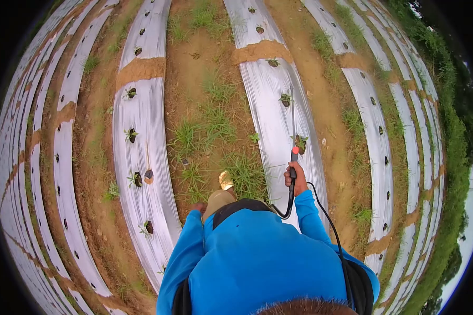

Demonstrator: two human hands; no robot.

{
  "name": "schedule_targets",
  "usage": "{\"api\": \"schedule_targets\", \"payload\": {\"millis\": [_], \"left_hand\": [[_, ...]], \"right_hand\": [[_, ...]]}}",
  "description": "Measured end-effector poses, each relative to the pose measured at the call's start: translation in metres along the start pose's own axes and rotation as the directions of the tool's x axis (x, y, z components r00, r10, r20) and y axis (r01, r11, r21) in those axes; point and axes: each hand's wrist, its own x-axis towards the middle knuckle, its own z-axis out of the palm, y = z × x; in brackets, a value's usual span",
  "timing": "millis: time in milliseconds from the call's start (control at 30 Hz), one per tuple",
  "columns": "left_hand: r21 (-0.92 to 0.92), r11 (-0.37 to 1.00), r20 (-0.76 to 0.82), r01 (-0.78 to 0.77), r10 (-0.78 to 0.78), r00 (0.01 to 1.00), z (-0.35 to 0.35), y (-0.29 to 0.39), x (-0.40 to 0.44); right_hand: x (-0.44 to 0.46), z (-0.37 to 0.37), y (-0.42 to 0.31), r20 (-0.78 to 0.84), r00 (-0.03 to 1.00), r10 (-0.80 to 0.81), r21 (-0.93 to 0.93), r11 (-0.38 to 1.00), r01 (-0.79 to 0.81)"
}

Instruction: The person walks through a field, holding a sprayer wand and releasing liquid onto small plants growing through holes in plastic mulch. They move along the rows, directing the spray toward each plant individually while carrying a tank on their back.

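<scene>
Where the left side of the field spreads out, narrow silvery plastic strips (65, 168) run from near to far over brown soil. Right of them lies a wider silvery plastic-covered bed (155, 121), its dark round holes holding small green seedlings (129, 135). Next comes the left hand (198, 207), low beside a tan trouser leg (218, 202); its fingers are mostly hidden, so I cannot tell how wide they are. A yellowish shoe (226, 181) stands just beyond, beside a clump of green grass (244, 176). Farther right, the right hand (298, 177) has its fingers wrapped around the black handle of a long thin wand with an orange-red collar (295, 151). The wand points far across the right-hand silvery bed (268, 115), its far end near a seedling. A thin black hose (335, 233) curves nearby, right of the blue sleeve (310, 207). Dense green vegetation (446, 79) borders the far right.
</scene>
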Motion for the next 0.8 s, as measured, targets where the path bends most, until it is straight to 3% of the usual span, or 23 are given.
{"api": "schedule_targets", "payload": {"millis": [33, 67, 100, 133, 200, 233, 300, 333, 500, 600, 667, 800], "left_hand": [[-0.369, 0.905, 0.161, 0.212, -0.163, 0.973, -0.016, 0.037, -0.007], [-0.571, 0.697, 0.306, 0.434, -0.310, 0.900, -0.037, 0.094, -0.031], [-0.610, 0.736, 0.250, 0.294, -0.173, 0.953, -0.064, 0.135, -0.050], [-0.602, 0.742, 0.249, 0.294, -0.174, 0.953, -0.082, 0.166, -0.048], [-0.725, 0.651, 0.105, 0.223, -0.215, 0.971, -0.117, 0.214, -0.036], [-0.717, 0.660, 0.107, 0.225, -0.215, 0.971, -0.134, 0.235, -0.029], [-0.713, 0.699, -0.027, 0.056, -0.107, 0.994, -0.159, 0.264, -0.011], [-0.707, 0.705, -0.022, 0.063, -0.111, 0.994, -0.171, 0.278, -0.003], [-0.683, 0.678, 0.040, 0.272, -0.337, 0.941, -0.215, 0.308, 0.055], [-0.654, 0.692, 0.072, 0.306, -0.346, 0.936, -0.234, 0.319, 0.056], [-0.680, 0.596, 0.036, 0.427, -0.555, 0.831, -0.244, 0.351, 0.053], [-0.569, 0.743, -0.075, 0.352, -0.473, 0.878, -0.300, 0.400, 0.064]], "right_hand": [[0.005, 0.013, -0.013, 0.027, 1.000, 0.016, 0.045, 0.999, -0.017], [0.008, 0.025, -0.027, 0.018, 1.000, 0.015, 0.049, 0.999, -0.016], [0.011, 0.038, -0.041, 0.034, 0.999, 0.017, 0.074, 0.997, -0.020], [0.018, 0.053, -0.053, 0.054, 0.998, 0.018, 0.100, 0.995, -0.024], [0.039, 0.075, -0.076, 0.056, 0.998, 0.027, 0.106, 0.994, -0.033], [0.052, 0.085, -0.087, 0.083, 0.996, 0.021, 0.113, 0.993, -0.031], [0.080, 0.106, -0.111, 0.113, 0.994, 0.004, 0.099, 0.995, -0.015], [0.096, 0.117, -0.123, 0.106, 0.994, 0.008, 0.106, 0.994, -0.019], [0.197, 0.175, -0.170, 0.086, 0.996, 0.024, 0.097, 0.995, -0.032], [0.262, 0.216, -0.194, 0.055, 0.997, 0.048, 0.089, 0.995, -0.053], [0.304, 0.243, -0.219, -0.009, 1.000, 0.030, 0.113, 0.993, -0.029], [0.345, 0.304, -0.285, 0.027, 0.998, 0.065, 0.185, 0.980, -0.069]]}}
